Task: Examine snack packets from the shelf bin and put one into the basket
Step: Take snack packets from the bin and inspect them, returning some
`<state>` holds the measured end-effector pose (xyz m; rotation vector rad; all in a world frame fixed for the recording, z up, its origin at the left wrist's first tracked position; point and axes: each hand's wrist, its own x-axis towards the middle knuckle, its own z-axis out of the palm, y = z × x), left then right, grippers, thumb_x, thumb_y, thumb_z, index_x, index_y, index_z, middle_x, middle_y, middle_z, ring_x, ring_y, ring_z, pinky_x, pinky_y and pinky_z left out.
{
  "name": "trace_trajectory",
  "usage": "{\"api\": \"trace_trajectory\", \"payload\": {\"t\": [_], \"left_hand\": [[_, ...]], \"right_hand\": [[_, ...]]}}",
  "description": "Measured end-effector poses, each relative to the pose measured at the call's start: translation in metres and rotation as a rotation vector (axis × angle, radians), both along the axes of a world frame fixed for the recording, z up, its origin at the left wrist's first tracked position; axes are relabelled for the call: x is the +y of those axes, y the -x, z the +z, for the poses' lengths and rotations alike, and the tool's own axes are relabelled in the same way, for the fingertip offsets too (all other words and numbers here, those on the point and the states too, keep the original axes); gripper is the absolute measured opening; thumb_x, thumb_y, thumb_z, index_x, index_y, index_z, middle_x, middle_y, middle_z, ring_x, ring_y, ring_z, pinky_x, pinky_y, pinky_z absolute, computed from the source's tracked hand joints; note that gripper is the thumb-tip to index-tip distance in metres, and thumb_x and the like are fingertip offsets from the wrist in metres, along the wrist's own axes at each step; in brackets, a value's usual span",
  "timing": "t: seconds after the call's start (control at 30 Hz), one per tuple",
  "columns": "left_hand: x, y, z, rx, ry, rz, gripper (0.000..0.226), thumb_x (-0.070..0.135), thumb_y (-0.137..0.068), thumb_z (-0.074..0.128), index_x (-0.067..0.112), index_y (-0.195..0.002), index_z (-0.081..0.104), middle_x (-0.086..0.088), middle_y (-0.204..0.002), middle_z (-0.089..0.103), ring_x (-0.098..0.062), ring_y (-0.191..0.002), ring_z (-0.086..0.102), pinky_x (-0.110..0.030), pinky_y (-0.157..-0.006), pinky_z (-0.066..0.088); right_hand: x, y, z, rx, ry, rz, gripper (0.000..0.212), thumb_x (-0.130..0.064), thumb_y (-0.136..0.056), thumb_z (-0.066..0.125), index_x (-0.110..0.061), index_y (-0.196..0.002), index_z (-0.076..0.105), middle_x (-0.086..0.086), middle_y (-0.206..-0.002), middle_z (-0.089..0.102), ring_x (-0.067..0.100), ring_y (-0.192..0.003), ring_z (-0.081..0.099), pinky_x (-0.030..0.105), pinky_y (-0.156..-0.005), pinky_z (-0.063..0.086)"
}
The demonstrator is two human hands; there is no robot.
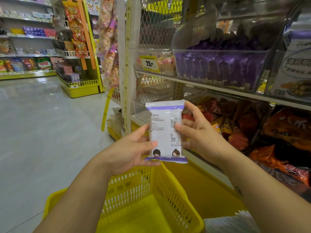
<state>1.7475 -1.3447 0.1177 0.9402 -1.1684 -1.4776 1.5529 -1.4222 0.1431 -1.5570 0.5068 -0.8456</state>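
one snack packet (165, 130) | white and purple, held upright, printed back shown | gripped by left hand (130, 151) and right hand (198, 130) | above yellow basket (151, 195) | clear bin (218, 68) of purple packets on shelf, upper right

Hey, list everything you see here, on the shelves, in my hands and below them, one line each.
snack packet: one, white with purple bands, upright between both hands, above the basket
basket: one, yellow, below the hands
purple packets: many, purple, in the clear bin
clear bin: one, transparent, upper right
price tag: one, yellow, left of the purple packets
red and orange packets: many, lower right
hanging snack strip: one, red and orange, upper left
floor: grey, left
left hand: grips the packet's left edge
right hand: grips the packet's right edge
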Motion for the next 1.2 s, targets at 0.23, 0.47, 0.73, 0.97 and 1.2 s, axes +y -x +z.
{"api": "trace_trajectory", "payload": {"t": [0.23,0.47,0.73,0.97,1.2], "left_hand": [[-0.006,-0.003,-0.007,0.064,0.026,0.053,0.062,0.002,-0.071,0.072,0.032,-0.122,0.053,-0.007,-0.117,0.071,-0.027,-0.104,0.07,-0.028,-0.071,0.058],[-0.011,0.001,-0.013,-0.026,0.121,0.144,0.073,-0.013,-0.076,0.067,0.037,-0.127,0.053,0.017,-0.103,0.073,-0.019,-0.103,0.07,-0.024,-0.071,0.057],[-0.009,0.024,-0.012,-0.332,0.197,0.228,0.045,0.022,-0.095,0.061,0.059,-0.119,0.056,0.011,-0.124,0.064,-0.006,-0.108,0.064,-0.029,-0.092,0.053],[-0.008,0.027,-0.017,-0.167,0.142,0.202,0.062,0.032,-0.079,0.069,0.046,-0.133,0.043,0.012,-0.113,0.071,-0.012,-0.103,0.069,-0.027,-0.08,0.056],[-0.009,0.034,-0.022,-0.026,0.09,0.122,0.077,0.024,-0.076,0.075,0.039,-0.142,0.038,-0.005,-0.124,0.067,-0.024,-0.111,0.066,-0.038,-0.081,0.057]], "right_hand": [[-0.004,-0.002,-0.005,-0.055,-0.227,-0.132,0.049,-0.009,-0.094,0.058,-0.034,-0.131,0.038,0.007,-0.102,0.074,0.026,-0.09,0.072,0.045,-0.069,0.06],[-0.002,-0.001,-0.001,-0.139,-0.36,-0.223,0.04,-0.009,-0.092,0.06,-0.026,-0.124,0.042,0.011,-0.107,0.071,0.021,-0.078,0.073,0.04,-0.061,0.061],[0.004,-0.005,0.0,-0.062,0.007,-0.47,0.034,-0.015,-0.087,0.068,-0.028,-0.106,0.042,0.008,-0.099,0.067,0.015,-0.077,0.073,0.029,-0.055,0.058],[0.007,-0.005,-0.001,-0.036,0.05,-0.347,0.011,-0.018,-0.096,0.056,-0.022,-0.105,0.052,0.011,-0.097,0.068,0.021,-0.067,0.073,0.027,-0.053,0.056],[0.008,-0.005,-0.004,0.014,-0.015,-0.177,0.042,-0.04,-0.079,0.068,-0.029,-0.119,0.058,0.006,-0.111,0.066,0.017,-0.095,0.071,0.035,-0.07,0.06]]}}
